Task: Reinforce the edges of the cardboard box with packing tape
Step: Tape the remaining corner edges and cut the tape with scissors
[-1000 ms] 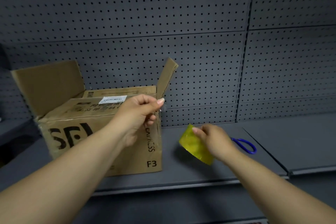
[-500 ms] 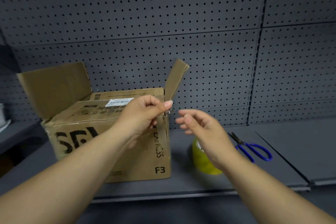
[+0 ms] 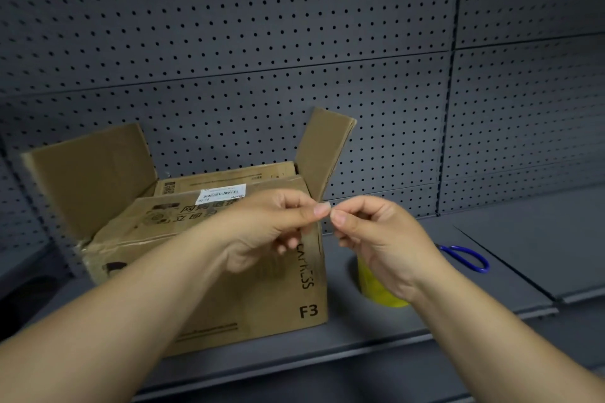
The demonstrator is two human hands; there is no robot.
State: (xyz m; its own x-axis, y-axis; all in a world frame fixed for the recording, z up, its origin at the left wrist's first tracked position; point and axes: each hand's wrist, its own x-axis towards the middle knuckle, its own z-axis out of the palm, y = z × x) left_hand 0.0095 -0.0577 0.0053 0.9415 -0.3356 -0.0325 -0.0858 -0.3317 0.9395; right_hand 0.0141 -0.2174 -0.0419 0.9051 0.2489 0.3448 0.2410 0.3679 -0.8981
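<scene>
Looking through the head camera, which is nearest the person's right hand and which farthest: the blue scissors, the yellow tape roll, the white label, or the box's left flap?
From the right hand:
1. The yellow tape roll, just below the wrist.
2. The blue scissors, on the shelf to the right.
3. The white label, on top of the box, to the left.
4. The left flap, raised, far left.

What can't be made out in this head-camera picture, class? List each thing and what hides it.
- Tape roll: head view, upper part behind the right hand.
- Scissors: blades behind the right forearm; only blue handles show.
- Tape strip pinched by both hands: transparent, edges untraceable.
- Cardboard box: front lettering partly covered by the left hand and forearm; label print too small.
</scene>
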